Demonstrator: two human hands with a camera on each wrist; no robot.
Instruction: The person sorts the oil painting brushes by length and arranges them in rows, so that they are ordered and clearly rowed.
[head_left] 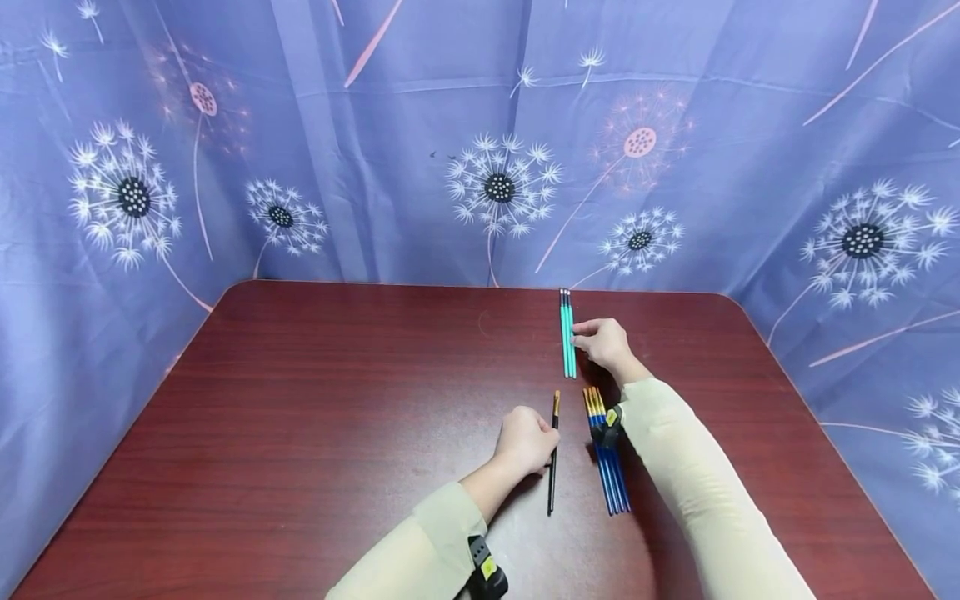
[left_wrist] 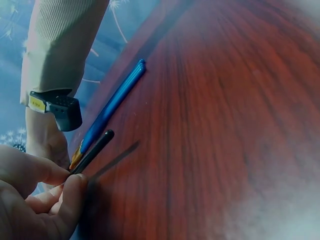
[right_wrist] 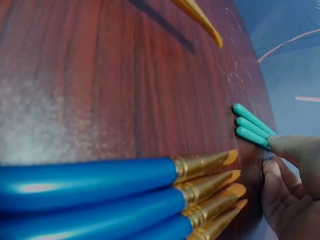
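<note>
My left hand [head_left: 527, 440] pinches a black paintbrush [head_left: 552, 475] near its middle. The brush's tan bristles point to the back of the table, and in the left wrist view its black handle end [left_wrist: 102, 145] is raised above its shadow. Farther back, my right hand [head_left: 606, 343] has thumb and fingertips on the rightmost of three slim teal-handled brushes [head_left: 567, 342], pinching its edge. Their far ends are dark with pale tips. Several blue paintbrushes [head_left: 613, 479] with gold ferrules [right_wrist: 200, 165] lie side by side under my right wrist, partly hidden by the wrist camera.
All of this is on a dark red wood-grain table [head_left: 300, 400]. A blue-violet curtain [head_left: 420, 125] with dandelion prints hangs behind the table and along both sides. The teal-handled brushes reach almost to the table's back edge.
</note>
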